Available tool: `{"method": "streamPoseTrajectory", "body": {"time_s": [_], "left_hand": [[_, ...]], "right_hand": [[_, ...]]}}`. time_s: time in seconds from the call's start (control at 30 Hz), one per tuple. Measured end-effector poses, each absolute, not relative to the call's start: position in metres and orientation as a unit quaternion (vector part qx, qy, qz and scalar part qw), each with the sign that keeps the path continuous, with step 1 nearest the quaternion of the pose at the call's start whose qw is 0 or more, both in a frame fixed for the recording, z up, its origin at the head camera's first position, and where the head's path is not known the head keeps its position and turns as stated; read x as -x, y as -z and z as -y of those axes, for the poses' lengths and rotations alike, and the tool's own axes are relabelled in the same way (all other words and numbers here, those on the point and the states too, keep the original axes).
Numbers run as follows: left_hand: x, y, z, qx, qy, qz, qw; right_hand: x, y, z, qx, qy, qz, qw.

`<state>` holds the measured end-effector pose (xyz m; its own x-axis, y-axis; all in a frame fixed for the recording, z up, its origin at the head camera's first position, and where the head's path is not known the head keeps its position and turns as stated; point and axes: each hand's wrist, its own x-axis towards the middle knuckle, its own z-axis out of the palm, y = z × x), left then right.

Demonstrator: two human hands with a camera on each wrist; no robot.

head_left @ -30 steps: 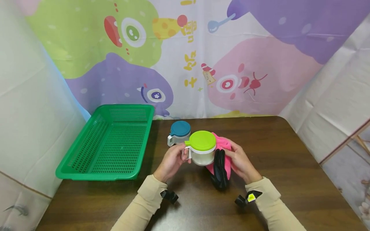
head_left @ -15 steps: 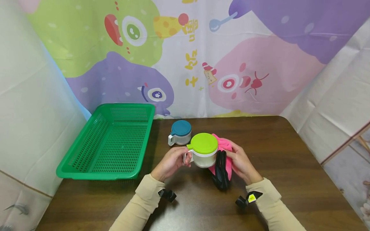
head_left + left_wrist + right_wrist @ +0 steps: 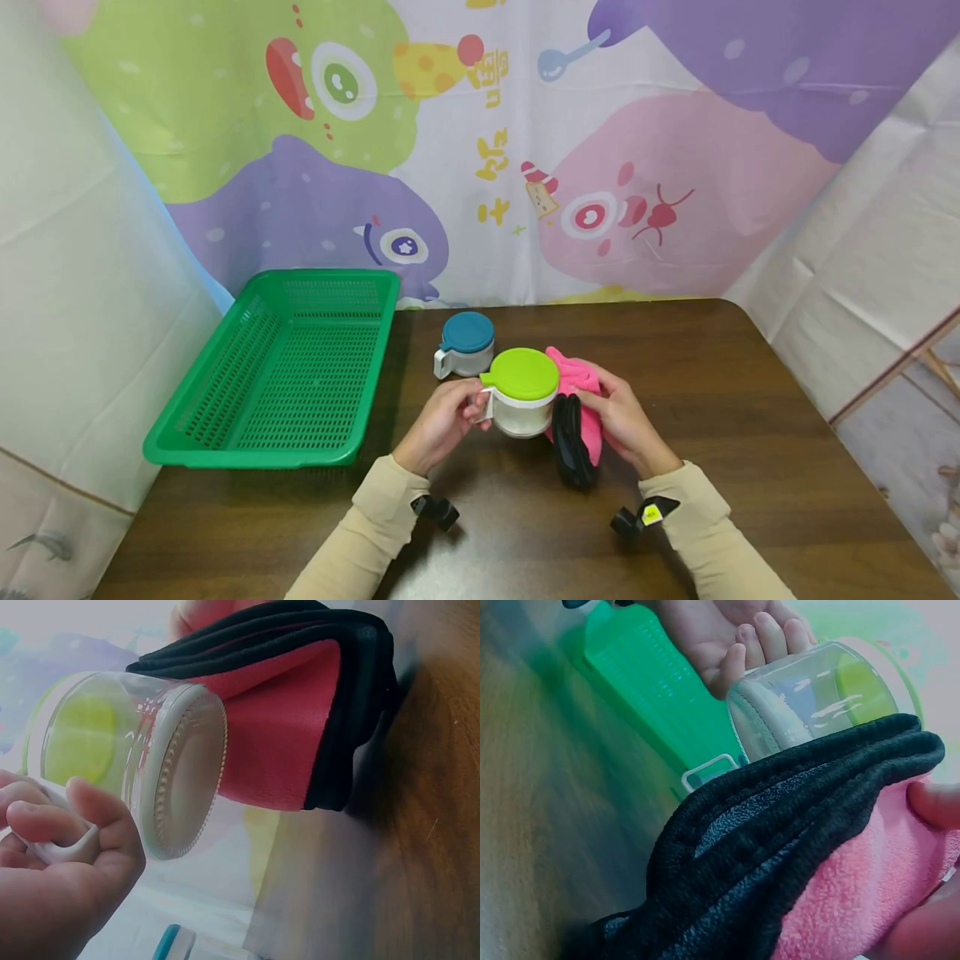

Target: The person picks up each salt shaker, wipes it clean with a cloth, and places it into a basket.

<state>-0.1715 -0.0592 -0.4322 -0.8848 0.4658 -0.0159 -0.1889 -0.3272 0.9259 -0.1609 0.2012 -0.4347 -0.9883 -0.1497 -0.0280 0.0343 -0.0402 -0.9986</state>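
Observation:
My left hand (image 3: 444, 421) grips the white handle of a clear glass seasoning jar (image 3: 522, 414) with a lime-green lid (image 3: 524, 373). The left wrist view shows the fingers curled through that handle and the beaded base of the jar (image 3: 184, 772) held above the table. In my right hand (image 3: 626, 421) is a folded pink cloth with black edging (image 3: 588, 433), pinched between thumb and fingers. The cloth (image 3: 862, 877) lies against the side of the jar in the head view. Behind the left hand stands a second jar with a blue lid (image 3: 467, 333).
A green plastic basket (image 3: 378, 367) with slotted sides stands on the left of the brown wooden table (image 3: 712, 400). A cartoon-printed curtain (image 3: 517, 267) hangs behind the table's far edge. A small camera is strapped to each wrist.
The green-lidded jar has come slightly down and toward me, so the gap to the blue-lidded jar has widened. Both hands keep their holds, and the cloth has barely moved.

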Motion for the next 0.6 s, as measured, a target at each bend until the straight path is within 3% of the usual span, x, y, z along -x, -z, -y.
{"method": "streamPoseTrajectory", "body": {"time_s": [0.6], "left_hand": [[0.168,0.428,0.055,-0.076,-0.825,-0.531,0.178]], "right_hand": [[0.161,0.417,-0.206,0.073,0.632,-0.771,0.022]]}}
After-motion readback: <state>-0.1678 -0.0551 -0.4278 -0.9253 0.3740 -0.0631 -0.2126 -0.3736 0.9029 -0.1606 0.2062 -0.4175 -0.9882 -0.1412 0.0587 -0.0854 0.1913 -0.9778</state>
